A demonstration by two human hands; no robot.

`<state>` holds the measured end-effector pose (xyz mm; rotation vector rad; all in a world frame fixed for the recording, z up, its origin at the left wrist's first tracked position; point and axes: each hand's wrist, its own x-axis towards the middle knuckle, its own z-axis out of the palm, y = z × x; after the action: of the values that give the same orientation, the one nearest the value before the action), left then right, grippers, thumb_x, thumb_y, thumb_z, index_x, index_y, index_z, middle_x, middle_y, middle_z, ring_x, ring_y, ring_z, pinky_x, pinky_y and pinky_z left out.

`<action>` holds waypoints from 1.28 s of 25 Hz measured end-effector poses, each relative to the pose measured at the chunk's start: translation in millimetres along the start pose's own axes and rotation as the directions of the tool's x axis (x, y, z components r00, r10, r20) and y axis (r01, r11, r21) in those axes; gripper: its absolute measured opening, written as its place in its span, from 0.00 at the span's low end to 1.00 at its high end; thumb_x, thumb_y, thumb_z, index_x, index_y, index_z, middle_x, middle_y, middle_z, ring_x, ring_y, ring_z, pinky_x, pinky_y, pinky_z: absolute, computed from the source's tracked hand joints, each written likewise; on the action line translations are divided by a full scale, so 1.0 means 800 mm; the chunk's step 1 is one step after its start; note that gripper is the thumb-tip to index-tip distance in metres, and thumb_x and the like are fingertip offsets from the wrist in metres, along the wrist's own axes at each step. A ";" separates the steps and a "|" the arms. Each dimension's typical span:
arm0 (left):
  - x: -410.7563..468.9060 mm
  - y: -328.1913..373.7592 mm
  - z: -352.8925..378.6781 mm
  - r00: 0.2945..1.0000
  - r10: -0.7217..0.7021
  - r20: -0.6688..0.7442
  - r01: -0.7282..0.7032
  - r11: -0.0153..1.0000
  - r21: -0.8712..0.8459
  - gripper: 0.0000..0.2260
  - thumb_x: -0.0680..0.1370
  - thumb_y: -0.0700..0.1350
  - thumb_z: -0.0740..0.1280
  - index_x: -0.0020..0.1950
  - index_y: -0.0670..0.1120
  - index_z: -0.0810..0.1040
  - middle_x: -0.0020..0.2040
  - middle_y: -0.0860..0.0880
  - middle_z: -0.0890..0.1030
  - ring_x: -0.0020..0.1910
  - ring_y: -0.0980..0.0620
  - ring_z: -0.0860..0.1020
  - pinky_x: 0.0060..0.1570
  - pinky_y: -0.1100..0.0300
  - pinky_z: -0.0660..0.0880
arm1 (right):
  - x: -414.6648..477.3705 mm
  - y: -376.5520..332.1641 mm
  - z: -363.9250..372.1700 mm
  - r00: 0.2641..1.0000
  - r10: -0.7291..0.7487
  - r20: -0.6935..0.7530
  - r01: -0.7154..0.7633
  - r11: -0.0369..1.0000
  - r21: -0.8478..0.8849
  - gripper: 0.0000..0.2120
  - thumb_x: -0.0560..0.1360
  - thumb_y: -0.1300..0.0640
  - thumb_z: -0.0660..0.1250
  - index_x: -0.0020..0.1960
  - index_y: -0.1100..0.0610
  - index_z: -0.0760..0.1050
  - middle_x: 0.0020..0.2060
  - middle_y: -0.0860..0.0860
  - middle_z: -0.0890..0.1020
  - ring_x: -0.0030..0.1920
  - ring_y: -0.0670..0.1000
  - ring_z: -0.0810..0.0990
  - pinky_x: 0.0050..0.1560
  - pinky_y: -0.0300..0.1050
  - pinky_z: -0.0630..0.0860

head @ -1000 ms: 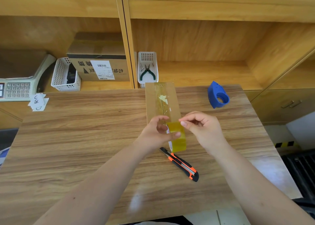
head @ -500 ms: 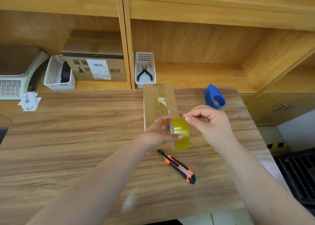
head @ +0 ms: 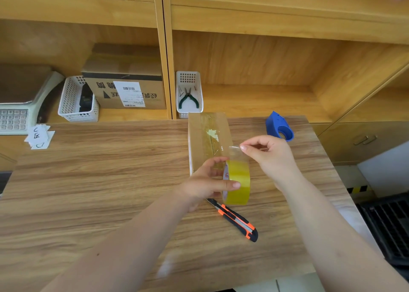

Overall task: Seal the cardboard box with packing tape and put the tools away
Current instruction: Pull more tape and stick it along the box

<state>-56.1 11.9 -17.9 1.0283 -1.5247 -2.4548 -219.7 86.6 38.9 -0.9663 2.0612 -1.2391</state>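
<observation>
While the left hand (head: 207, 182) clamps the tape roll (head: 238, 182) just above the cardboard box's (head: 207, 141) near end, the right hand (head: 266, 152) pinches the peeled tape end (head: 234, 151), the box's long axis running toward the table's far edge.

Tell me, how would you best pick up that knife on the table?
Grip the knife across its orange-and-black handle, from above. It lies flat and slanted on the table, free of both hands, its long sides open; its blade end points toward the left hand.
</observation>
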 end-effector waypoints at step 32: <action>0.010 0.026 -0.015 0.977 0.203 -0.066 -0.186 0.962 0.202 0.24 0.69 0.46 0.77 0.60 0.64 0.74 0.56 0.50 0.77 0.55 0.50 0.79 0.45 0.60 0.77 | 0.009 0.036 0.023 0.992 0.100 -0.080 -0.080 0.972 0.221 0.07 0.77 0.58 0.66 0.46 0.53 0.83 0.42 0.49 0.86 0.46 0.50 0.84 0.52 0.48 0.79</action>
<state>-60.7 -11.0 -8.4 0.9453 -1.7723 -2.1377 -218.9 80.7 4.2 -0.7200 1.9629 -1.4483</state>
